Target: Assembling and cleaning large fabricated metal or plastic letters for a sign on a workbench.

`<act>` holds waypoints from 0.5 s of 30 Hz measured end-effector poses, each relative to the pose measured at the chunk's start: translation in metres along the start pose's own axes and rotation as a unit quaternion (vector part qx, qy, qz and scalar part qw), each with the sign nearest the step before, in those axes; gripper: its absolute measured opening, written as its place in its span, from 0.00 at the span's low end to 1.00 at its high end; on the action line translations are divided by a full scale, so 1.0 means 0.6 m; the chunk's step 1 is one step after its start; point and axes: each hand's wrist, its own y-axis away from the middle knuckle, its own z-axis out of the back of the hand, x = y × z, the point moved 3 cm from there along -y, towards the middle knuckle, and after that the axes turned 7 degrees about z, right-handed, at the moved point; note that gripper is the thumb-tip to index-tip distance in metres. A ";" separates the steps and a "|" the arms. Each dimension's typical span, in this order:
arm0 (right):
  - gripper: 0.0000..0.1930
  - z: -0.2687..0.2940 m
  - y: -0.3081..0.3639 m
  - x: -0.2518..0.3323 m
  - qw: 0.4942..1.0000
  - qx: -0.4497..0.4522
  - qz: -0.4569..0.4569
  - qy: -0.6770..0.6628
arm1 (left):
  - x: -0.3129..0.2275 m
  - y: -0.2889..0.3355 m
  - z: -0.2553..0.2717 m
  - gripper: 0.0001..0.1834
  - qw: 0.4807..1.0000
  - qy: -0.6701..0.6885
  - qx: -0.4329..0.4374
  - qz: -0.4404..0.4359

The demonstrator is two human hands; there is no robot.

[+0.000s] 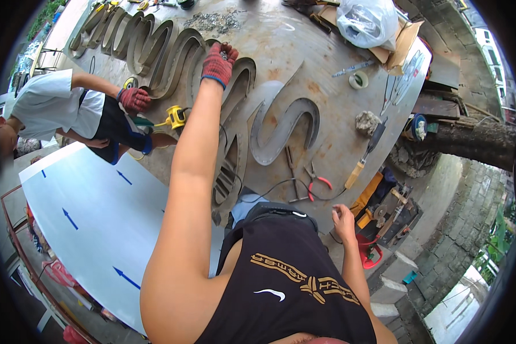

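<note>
The left arm reaches forward, its red-gloved left hand (218, 64) at the end of a wavy metal strip (175, 66) on the desk (338, 100). Its fingers are curled; something grey shows among them, too small to name, and whether they pinch the strip I cannot tell. The bare right hand (344, 222) is held low beside the desk's near edge, fingers loosely bent. The left forearm covers part of the rust-stained metal desktop; paved ground (464, 200) lies to the right.
</note>
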 end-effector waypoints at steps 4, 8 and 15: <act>0.10 -0.012 0.049 -0.030 0.990 -0.026 -0.138 -0.026 | 0.019 -0.141 -0.040 0.09 0.998 0.012 -0.059 0.003; 0.11 -0.052 0.035 -0.020 0.988 0.047 -0.134 -0.063 | -0.141 -0.352 0.102 0.19 0.946 -0.250 -0.156 -0.135; 0.12 -0.047 0.067 -0.012 0.972 0.042 -0.221 -0.075 | -0.074 -0.281 -0.080 0.44 0.859 -0.477 -0.181 0.040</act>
